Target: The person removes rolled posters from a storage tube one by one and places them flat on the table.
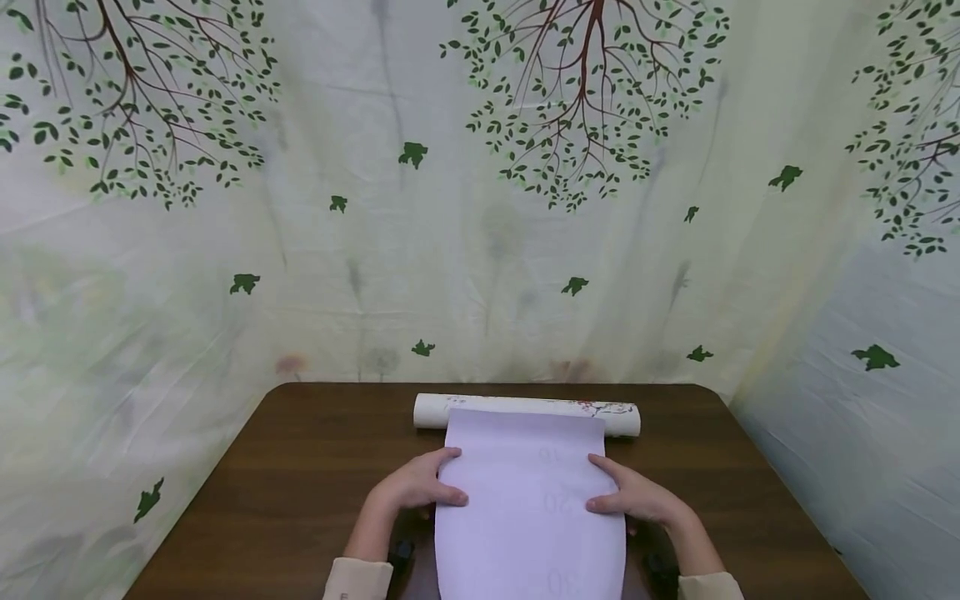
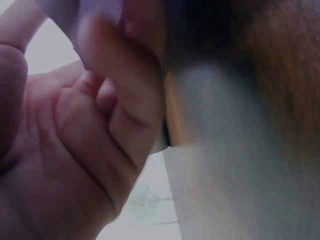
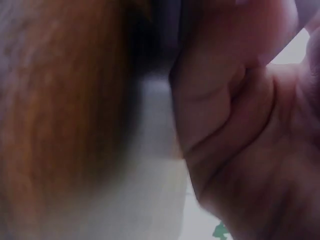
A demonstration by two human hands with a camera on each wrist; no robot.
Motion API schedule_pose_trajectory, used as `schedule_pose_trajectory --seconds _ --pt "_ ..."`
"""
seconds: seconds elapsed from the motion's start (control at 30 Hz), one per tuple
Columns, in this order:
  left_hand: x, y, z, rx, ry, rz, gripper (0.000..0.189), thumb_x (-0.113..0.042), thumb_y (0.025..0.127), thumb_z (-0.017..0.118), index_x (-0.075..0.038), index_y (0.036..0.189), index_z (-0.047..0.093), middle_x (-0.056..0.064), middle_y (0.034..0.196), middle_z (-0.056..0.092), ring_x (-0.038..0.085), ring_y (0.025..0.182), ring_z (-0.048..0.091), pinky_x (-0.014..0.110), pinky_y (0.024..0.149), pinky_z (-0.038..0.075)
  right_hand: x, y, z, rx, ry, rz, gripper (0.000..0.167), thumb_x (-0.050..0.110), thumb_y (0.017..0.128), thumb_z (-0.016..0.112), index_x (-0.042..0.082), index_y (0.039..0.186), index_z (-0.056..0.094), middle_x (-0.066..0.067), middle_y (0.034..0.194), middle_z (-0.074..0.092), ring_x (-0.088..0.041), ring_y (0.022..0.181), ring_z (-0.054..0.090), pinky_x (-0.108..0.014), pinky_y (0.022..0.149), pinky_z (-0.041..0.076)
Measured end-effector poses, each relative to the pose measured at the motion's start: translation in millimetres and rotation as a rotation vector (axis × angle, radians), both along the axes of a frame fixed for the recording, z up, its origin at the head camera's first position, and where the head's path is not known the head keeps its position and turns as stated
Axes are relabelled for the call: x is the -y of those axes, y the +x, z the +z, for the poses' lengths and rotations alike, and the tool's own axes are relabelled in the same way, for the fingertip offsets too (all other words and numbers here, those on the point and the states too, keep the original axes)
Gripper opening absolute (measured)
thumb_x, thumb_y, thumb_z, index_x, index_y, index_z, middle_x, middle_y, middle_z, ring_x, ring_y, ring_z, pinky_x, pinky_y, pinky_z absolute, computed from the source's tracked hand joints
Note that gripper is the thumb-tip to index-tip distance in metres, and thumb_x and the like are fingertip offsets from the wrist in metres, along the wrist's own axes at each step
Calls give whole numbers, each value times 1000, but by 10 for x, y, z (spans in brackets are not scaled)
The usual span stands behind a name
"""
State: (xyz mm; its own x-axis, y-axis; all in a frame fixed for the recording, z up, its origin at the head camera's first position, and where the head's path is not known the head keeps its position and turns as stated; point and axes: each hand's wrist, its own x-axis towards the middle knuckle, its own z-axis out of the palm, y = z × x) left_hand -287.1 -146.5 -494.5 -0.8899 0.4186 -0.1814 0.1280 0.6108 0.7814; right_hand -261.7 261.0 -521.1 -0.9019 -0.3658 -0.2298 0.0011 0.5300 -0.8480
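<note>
While both hands pinch the sheet point(image 1: 528, 508) edges, left hand point(image 1: 412, 487) & right hand point(image 1: 637, 498) should pull evenly, prob. keeping it square w/ the roll point(image 1: 525, 410).

This looks like a makeshift recording booth rather than a lived-in room. A pale fabric backdrop point(image 1: 480, 250) printed with brown-branched trees and scattered green leaves hangs from nine o'clock round through twelve to three o'clock, closing off everything behind it, its creases and folds showing that it is cloth and not a wall. At six o'clock stands a dark wood-grain table point(image 1: 300, 467) with rounded corners, pushed close against the drape, and no other furniture or household fittings show anywhere.
</note>
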Motion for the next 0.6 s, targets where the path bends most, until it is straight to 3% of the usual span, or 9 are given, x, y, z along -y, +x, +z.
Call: schedule_pose_trajectory --seconds 0.1,0.2,0.23,0.3,0.37,0.4,0.6 --pt "-33 4 -18 -46 -84 31 82 -23 82 91 -6 153 54 24 148 60 34 120 64 52 88 58 25 -7 -15 5 30 -4 94 32 95 79 -1 166 26 -39 160 36 -31 79 67 -37 64 56" --pt "-67 5 -24 -88 -166 64 81 -27 80 93 -10 151 57 23 148 62 40 132 60 62 106 50 71 -11 -8 -11 91 -31 94 32 93 82 0 165 31 -37 157 42 -27 72 62 -40 59 54" --pt "-79 10 -26 -102 -194 75 81 -28 79 94 -11 150 58 22 148 63 41 134 60 64 109 47 89 -14 0 -31 134 -46 93 33 92 83 1 164 34 -35 157 45 -30 78 65 -42 65 57" --pt "-101 25 -35 -125 -248 92 81 -30 77 95 -13 148 60 21 145 65 42 131 61 65 106 48 129 -15 14 -74 226 -76 90 35 89 85 2 161 41 -32 157 48 -36 106 69 -50 85 59" --pt "-121 43 -59 -162 -316 101 81 -34 75 96 -16 146 63 20 142 68 43 125 65 64 100 51 172 -16 26 -110 319 -100 88 37 87 87 3 158 47 -30 157 52 -42 135 59 -57 105 52" --pt "-130 55 -67 -181 -350 104 80 -36 73 97 -18 144 65 19 139 69 43 122 66 64 97 52 189 -12 31 -115 355 -111 87 38 86 88 5 157 49 -29 156 53 -45 140 55 -61 111 48" --pt "-168 85 -108 -256 -481 121 77 -41 68 100 -23 136 69 17 130 74 44 111 70 63 87 54 231 -1 46 -128 507 -146 88 44 82 90 12 156 53 -26 152 58 -49 138 56 -69 108 45"
